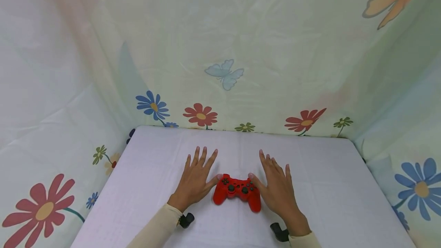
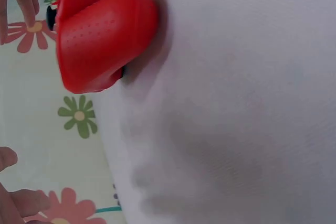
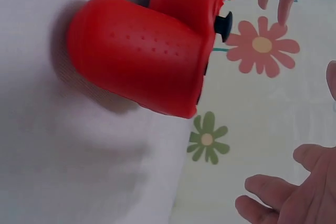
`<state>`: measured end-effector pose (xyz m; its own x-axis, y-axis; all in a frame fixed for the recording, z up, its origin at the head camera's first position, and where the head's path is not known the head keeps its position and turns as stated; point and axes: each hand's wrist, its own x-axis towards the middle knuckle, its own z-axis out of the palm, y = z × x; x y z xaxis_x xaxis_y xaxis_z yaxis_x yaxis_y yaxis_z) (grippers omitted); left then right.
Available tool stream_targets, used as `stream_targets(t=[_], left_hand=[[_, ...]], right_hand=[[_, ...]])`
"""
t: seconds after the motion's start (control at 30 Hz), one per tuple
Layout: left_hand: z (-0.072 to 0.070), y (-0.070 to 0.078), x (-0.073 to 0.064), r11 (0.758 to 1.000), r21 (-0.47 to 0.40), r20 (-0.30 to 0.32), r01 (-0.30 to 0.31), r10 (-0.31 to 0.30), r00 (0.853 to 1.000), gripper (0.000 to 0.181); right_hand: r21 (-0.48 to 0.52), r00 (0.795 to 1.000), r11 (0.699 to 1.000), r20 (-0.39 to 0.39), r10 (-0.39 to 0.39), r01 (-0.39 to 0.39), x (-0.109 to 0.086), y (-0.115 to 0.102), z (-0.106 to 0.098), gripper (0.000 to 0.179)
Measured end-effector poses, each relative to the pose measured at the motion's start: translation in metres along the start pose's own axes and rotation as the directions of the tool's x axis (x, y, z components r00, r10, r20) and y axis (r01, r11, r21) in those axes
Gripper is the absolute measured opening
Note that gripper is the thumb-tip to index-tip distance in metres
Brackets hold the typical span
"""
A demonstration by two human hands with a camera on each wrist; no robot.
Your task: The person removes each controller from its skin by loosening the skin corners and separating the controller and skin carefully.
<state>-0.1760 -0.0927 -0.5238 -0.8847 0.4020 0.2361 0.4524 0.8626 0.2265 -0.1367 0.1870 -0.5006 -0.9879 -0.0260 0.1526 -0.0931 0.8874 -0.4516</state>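
A red game controller [image 1: 237,187] with black thumbsticks lies on the white-covered table, its two grips pointing toward the person. To its left, my left hand [image 1: 195,180] hovers with fingers spread and straight, its thumb tip by the controller's upper left corner. My right hand [image 1: 277,188] mirrors it on the other side, fingers extended, thumb near the upper right corner. Each wrist view shows a gap between the hand and the controller: the left grip [image 2: 105,38] in one, the right grip [image 3: 136,53] in the other. Neither hand holds anything.
The white tabletop [image 1: 330,186] stretches out on both sides of the hands. Behind it hangs a pale curtain [image 1: 268,98] printed with flowers and butterflies, which also closes off the left and right sides. A black wrist device [image 1: 187,220] sits under the left wrist, another [image 1: 279,232] under the right.
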Motion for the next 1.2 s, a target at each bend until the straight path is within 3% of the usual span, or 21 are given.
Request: stream_targets(t=[0.3, 0.7, 1.2], left_hand=[[0.012, -0.001, -0.004, 0.998, -0.068, 0.021, -0.004, 0.005, 1.000, 0.079], [0.020, 0.001, -0.012, 0.973, -0.231, 0.147, 0.001, 0.034, 0.989, 0.080], [0.026, 0.004, -0.018, 0.968, -0.249, 0.131, 0.006, 0.028, 0.991, 0.081]], right_hand=[[0.042, 0.999, 0.999, 0.037, 0.017, -0.019, -0.003, 0.005, 0.013, 0.091], [0.142, 0.995, 0.990, 0.096, 0.014, -0.027, -0.008, 0.010, 0.028, 0.082], [0.206, 0.990, 0.979, 0.137, -0.024, -0.005, -0.014, 0.018, 0.037, 0.080]])
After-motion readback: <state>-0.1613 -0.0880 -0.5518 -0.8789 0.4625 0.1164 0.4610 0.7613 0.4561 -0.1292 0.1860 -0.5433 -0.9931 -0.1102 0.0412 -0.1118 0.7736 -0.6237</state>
